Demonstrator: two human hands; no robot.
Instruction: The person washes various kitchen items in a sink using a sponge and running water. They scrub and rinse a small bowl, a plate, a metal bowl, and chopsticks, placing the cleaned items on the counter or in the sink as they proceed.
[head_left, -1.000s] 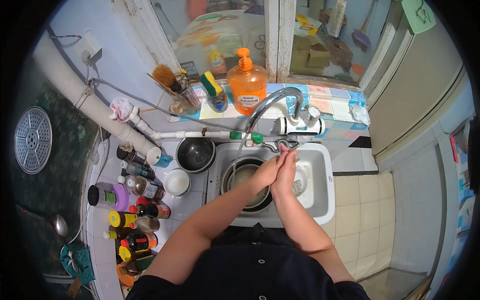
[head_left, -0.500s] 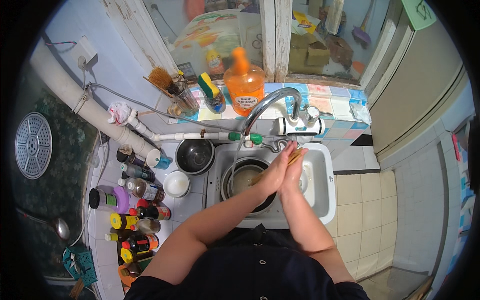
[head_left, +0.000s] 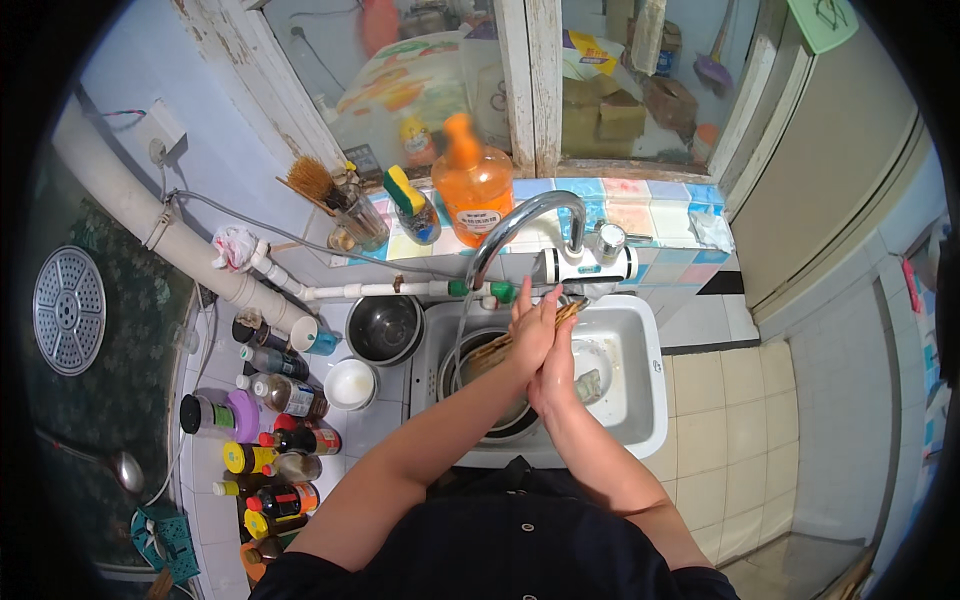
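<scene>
Over the sink (head_left: 655, 410), a bundle of thin wooden chopsticks (head_left: 488, 352) lies pressed between my two palms, its ends sticking out on both sides. My left hand (head_left: 533, 332) presses from the left with its fingers pointing up and somewhat apart. Against it from the right is my right hand (head_left: 553, 378), its fingers partly hidden behind the left hand and the sticks. Below them, a round metal pot (head_left: 447, 372) sits in the sink's left part. Water runs in a thin stream from the curved faucet (head_left: 500, 232) into this pot.
A pale greenish piece (head_left: 588, 386) lies in the sink's right side. On the left counter stand a dark bowl (head_left: 385, 330), white bowls (head_left: 350, 384) and several sauce bottles (head_left: 290, 395). An orange pump bottle (head_left: 474, 195) and a sponge (head_left: 403, 190) are on the tiled ledge.
Both hands have shifted slightly left, and my left hand's fingers have spread apart. More of the chopsticks shows on the left. The pale greenish piece in the sink has come into sight.
</scene>
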